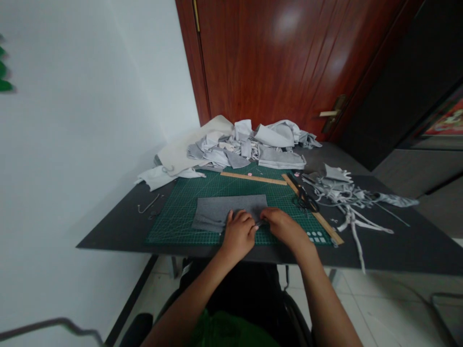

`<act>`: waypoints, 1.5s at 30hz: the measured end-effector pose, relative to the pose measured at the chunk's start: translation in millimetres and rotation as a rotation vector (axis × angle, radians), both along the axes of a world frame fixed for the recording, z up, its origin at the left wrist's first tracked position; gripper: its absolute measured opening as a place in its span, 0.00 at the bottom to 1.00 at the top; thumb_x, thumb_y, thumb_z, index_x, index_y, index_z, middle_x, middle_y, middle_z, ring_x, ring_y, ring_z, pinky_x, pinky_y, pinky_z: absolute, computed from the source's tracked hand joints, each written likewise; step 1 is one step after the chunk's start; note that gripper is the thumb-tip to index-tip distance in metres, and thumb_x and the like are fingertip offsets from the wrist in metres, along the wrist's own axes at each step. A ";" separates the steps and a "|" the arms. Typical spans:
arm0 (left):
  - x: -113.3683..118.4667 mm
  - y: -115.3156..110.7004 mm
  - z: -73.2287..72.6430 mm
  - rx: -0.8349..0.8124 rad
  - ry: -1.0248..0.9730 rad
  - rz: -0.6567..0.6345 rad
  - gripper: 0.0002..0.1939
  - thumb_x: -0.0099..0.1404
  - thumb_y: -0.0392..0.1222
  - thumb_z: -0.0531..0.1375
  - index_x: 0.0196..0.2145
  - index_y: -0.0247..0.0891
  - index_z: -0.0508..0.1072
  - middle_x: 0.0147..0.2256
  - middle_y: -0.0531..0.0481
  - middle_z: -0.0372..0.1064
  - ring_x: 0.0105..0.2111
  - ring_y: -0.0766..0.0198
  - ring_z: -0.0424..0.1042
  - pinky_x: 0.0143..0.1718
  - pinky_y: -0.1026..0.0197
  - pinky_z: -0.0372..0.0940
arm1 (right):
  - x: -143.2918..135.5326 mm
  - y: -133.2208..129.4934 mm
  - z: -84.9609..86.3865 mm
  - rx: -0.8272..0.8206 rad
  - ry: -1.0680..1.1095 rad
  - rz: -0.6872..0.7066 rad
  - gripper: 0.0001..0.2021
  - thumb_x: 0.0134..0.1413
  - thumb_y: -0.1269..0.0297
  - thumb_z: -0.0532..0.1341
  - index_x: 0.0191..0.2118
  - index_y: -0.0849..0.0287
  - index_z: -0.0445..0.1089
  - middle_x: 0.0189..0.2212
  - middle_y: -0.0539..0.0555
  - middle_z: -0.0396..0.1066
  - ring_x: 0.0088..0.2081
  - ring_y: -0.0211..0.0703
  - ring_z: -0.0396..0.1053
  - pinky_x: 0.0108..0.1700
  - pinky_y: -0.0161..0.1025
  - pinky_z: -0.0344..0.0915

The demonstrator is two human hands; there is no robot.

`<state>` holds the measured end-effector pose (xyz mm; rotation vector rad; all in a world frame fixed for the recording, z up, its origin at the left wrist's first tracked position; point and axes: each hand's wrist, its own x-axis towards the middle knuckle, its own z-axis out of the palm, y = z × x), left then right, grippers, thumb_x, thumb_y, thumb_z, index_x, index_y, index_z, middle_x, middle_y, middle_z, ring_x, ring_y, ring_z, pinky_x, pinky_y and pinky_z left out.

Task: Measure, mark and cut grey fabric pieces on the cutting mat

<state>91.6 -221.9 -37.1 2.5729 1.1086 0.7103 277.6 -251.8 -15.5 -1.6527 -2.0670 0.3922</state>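
"Grey fabric piece [211, 209] lying on the green cutting mat [168, 229]! And the hands?"
"Left hand [238, 235] pressing its near side; whether those fingers grip, I can't tell. Right hand [284, 226], fingers closed, pinching the near right corner!"
"Black-handled scissors [306, 201] sit right, across a wooden ruler [327, 227]!"

From my remote seat I counted one grey cloth [217, 209], my dial's centre, one green mat [179, 207] and one table [119, 231]. I saw one left hand [239, 232] at six o'clock and one right hand [284, 224] towards three. I made out two wooden rulers [253, 179] at one and three, two pink bits [249, 174] at one and two, one pair of scissors [306, 199] at three, one hooked wire [150, 204] at nine, two fabric heaps [238, 144] at twelve and three, and one door [275, 62] at one.
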 end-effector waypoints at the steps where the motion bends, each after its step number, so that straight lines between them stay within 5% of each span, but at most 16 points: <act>1: 2.2 -0.8 0.8 0.010 0.002 0.018 0.03 0.68 0.41 0.64 0.35 0.42 0.75 0.42 0.48 0.75 0.55 0.51 0.68 0.66 0.37 0.50 | 1.4 0.7 -0.2 -0.009 -0.004 -0.002 0.20 0.53 0.86 0.50 0.39 0.60 0.75 0.38 0.56 0.75 0.45 0.44 0.71 0.49 0.36 0.61; 5: 12.8 -1.5 0.3 0.025 0.023 0.116 0.11 0.65 0.49 0.69 0.33 0.41 0.75 0.40 0.46 0.74 0.50 0.48 0.69 0.63 0.35 0.54 | 4.3 3.3 -0.7 -0.016 0.014 -0.011 0.17 0.54 0.84 0.51 0.38 0.60 0.74 0.36 0.56 0.75 0.42 0.43 0.71 0.46 0.36 0.61; 11: 15.5 2.2 -4.6 0.042 0.003 0.070 0.06 0.72 0.43 0.61 0.36 0.43 0.75 0.40 0.47 0.75 0.51 0.50 0.69 0.65 0.38 0.53 | 9.8 0.3 -2.5 -0.054 0.080 0.000 0.13 0.63 0.77 0.54 0.44 0.60 0.75 0.42 0.57 0.76 0.47 0.44 0.73 0.51 0.38 0.63; 15: 10.7 3.6 -5.5 -0.031 -0.072 0.038 0.08 0.73 0.39 0.58 0.35 0.43 0.76 0.41 0.49 0.77 0.54 0.52 0.69 0.67 0.39 0.50 | 11.2 -1.5 -4.5 -0.104 0.046 -0.011 0.17 0.57 0.71 0.64 0.53 0.60 0.73 0.50 0.59 0.73 0.52 0.48 0.71 0.56 0.42 0.62; 23: 11.4 1.3 -1.5 -0.067 -0.036 0.005 0.07 0.71 0.36 0.59 0.36 0.44 0.75 0.41 0.51 0.78 0.55 0.54 0.69 0.68 0.37 0.44 | 5.0 -3.5 6.4 -0.064 0.004 -0.012 0.13 0.57 0.80 0.57 0.40 0.59 0.76 0.40 0.56 0.75 0.47 0.44 0.71 0.53 0.38 0.62; 25: 14.3 -0.9 -2.0 -0.029 -0.026 0.015 0.02 0.69 0.41 0.64 0.36 0.44 0.75 0.42 0.50 0.77 0.54 0.52 0.69 0.67 0.35 0.44 | 4.9 -5.6 10.1 -0.075 -0.015 -0.035 0.14 0.57 0.80 0.56 0.40 0.59 0.76 0.40 0.55 0.76 0.46 0.43 0.72 0.51 0.37 0.62; 29: 23.5 -4.2 -3.1 -0.007 -0.016 0.083 0.14 0.61 0.51 0.71 0.34 0.42 0.74 0.40 0.48 0.75 0.51 0.48 0.68 0.66 0.32 0.47 | 8.2 -5.2 9.8 -0.073 -0.025 -0.030 0.14 0.58 0.79 0.55 0.40 0.59 0.76 0.39 0.55 0.77 0.45 0.43 0.73 0.49 0.36 0.62; 34: 30.0 -4.6 -3.1 0.012 0.016 0.131 0.06 0.69 0.44 0.64 0.35 0.42 0.74 0.40 0.48 0.75 0.51 0.48 0.68 0.65 0.33 0.49 | 20.0 -1.8 0.2 -0.088 0.102 0.005 0.12 0.61 0.76 0.56 0.42 0.59 0.76 0.41 0.55 0.77 0.46 0.44 0.73 0.52 0.38 0.63; 39: 27.1 -3.6 -2.2 0.010 0.011 0.111 0.07 0.74 0.41 0.58 0.37 0.43 0.74 0.40 0.50 0.76 0.51 0.51 0.68 0.65 0.36 0.50 | 26.9 1.6 -9.3 -0.128 0.152 0.007 0.18 0.53 0.76 0.64 0.50 0.58 0.73 0.49 0.56 0.74 0.51 0.46 0.71 0.56 0.41 0.63; 45: 25.2 -3.5 -0.9 -0.014 -0.004 0.092 0.09 0.74 0.39 0.58 0.35 0.43 0.75 0.39 0.50 0.76 0.52 0.51 0.69 0.65 0.35 0.49 | 26.8 4.6 -8.0 -0.050 0.160 0.027 0.11 0.57 0.78 0.57 0.41 0.59 0.73 0.40 0.54 0.74 0.45 0.44 0.72 0.51 0.39 0.63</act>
